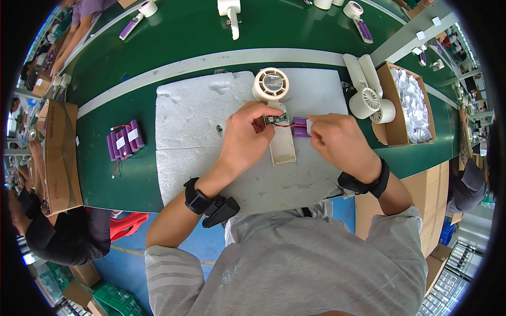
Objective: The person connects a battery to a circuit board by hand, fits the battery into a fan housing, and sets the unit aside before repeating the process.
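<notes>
A cream handheld fan [283, 146] lies opened on the foam-covered work area, its round head [271, 84] pointing away from me. A small green circuit board [279, 118] shows in the handle. My left hand [245, 134] is closed at the board, index finger over it and thumb at the handle's left side. Just right of the handle, my right hand [340, 142] grips a purple battery pack [300, 127] with a white label. Red and black wires run between pack and board; the left fingers partly hide the wire end.
More purple battery packs [125, 141] lie on the green table at left. Fan bodies [365, 102] stand at right beside a cardboard box [390, 108] full of white pieces. Across a pale rail [211, 59], further fans lie on green surface. Other people sit at both sides.
</notes>
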A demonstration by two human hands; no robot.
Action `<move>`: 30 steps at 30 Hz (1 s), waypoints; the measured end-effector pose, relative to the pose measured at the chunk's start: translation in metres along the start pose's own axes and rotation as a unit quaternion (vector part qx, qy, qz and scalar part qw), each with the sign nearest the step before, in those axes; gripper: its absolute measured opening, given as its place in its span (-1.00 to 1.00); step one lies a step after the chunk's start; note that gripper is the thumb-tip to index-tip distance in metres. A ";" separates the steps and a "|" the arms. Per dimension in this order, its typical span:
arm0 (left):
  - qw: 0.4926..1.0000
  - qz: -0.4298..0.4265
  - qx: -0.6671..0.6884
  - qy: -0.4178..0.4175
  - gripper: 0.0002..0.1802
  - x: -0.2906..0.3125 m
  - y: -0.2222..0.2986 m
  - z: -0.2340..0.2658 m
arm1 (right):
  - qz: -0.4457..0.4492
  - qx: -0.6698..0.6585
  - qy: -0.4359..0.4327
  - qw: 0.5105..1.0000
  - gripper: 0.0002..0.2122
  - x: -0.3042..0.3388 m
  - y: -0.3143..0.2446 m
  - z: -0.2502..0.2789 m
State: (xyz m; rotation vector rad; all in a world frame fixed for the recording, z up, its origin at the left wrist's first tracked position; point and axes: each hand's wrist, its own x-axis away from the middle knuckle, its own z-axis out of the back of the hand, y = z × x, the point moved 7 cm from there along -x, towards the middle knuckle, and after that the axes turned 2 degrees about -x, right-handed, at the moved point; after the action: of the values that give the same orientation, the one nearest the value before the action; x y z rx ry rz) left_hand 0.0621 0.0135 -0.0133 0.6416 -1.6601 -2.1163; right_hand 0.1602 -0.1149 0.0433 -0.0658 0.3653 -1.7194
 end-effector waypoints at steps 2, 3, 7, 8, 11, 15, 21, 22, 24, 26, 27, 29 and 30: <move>1.000 -0.006 0.003 0.001 -0.67 0.001 0.002 0.001 | -0.017 -0.017 0.003 1.000 -0.91 0.001 0.003 0.003; 1.000 0.003 0.002 -0.003 -0.67 0.003 0.002 0.000 | -0.011 -0.042 -0.001 0.999 -0.91 0.002 0.002 0.005; 1.000 0.018 0.000 -0.007 -0.67 0.003 0.000 0.000 | 0.005 -0.083 0.007 0.996 -0.90 0.004 0.000 0.006; 1.000 0.017 0.001 -0.006 -0.66 0.002 0.000 0.000 | 0.006 -0.076 0.024 0.997 -0.91 0.005 -0.001 0.005; 1.000 0.012 0.000 -0.007 -0.66 0.001 0.000 0.001 | 0.008 -0.058 0.039 0.997 -0.92 0.006 -0.001 0.003; 1.000 0.006 0.001 -0.011 -0.66 0.001 -0.003 0.000 | 0.016 -0.022 0.028 0.999 -0.92 0.007 -0.005 -0.003; 1.000 0.001 0.004 -0.005 -0.66 -0.002 0.003 0.001 | 0.019 0.126 -0.023 0.992 -0.88 0.006 -0.008 -0.017; 1.000 -0.001 0.006 -0.008 -0.66 -0.001 0.003 -0.002 | 0.016 0.128 -0.023 0.991 -0.88 0.008 -0.005 -0.018; 1.000 0.003 0.008 -0.010 -0.66 0.001 0.001 -0.002 | 0.047 0.086 0.001 0.995 -0.86 0.007 -0.004 -0.017; 1.000 0.002 0.011 -0.006 -0.66 0.000 0.000 -0.001 | 0.067 0.069 0.012 0.995 -0.85 0.008 -0.001 -0.010; 1.000 0.001 0.013 -0.012 -0.66 -0.002 0.000 -0.003 | 0.048 0.041 0.017 0.998 -0.83 0.010 0.004 -0.001; 1.000 0.004 0.015 -0.010 -0.66 -0.001 -0.001 -0.001 | -0.022 -0.020 0.049 0.998 -0.78 0.017 0.025 0.016; 1.000 0.005 0.018 0.002 -0.66 0.000 0.000 0.003 | -0.077 -0.048 0.077 0.993 -0.76 0.025 0.046 0.029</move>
State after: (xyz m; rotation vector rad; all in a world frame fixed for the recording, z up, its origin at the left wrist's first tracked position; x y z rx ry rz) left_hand 0.0607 0.0162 -0.0127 0.6479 -1.6994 -2.0812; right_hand 0.2064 -0.1512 0.0543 -0.0333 0.5700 -1.8649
